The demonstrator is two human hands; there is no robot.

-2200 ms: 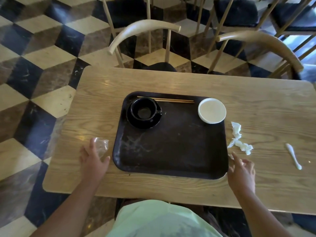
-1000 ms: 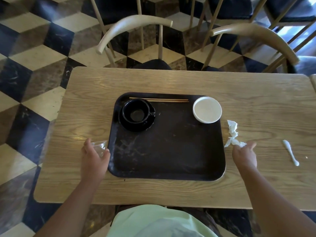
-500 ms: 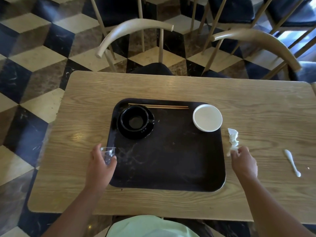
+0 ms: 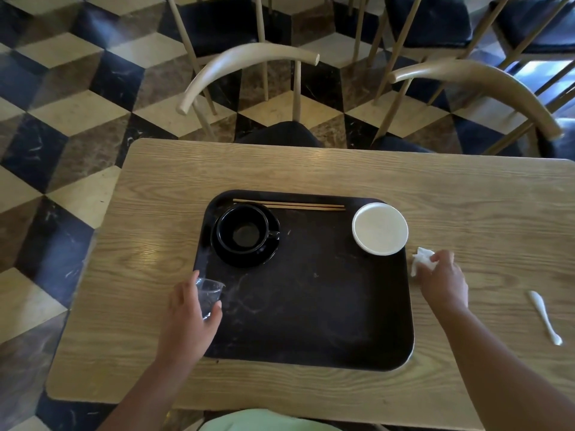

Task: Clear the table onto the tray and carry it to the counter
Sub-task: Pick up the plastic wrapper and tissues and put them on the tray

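Note:
A dark tray (image 4: 311,306) lies on the wooden table (image 4: 311,169). On it stand a black cup on a black saucer (image 4: 244,234), two wooden chopsticks (image 4: 289,205) along the far rim and a white dish (image 4: 380,228) at the far right corner. My left hand (image 4: 186,318) grips a small clear plastic cup (image 4: 209,295) over the tray's left edge. My right hand (image 4: 443,279) is closed on a crumpled white napkin (image 4: 420,261) just right of the tray. A white plastic spoon (image 4: 545,317) lies on the table further right.
Two curved-back wooden chairs (image 4: 249,62) (image 4: 476,85) with dark seats are tucked in at the table's far side. More chairs (image 4: 435,20) stand behind them on the chequered floor (image 4: 62,104).
My left hand lifted the clear cup from the table and brought it right, over the tray's edge. My right hand gathered the napkin pieces and closed on them.

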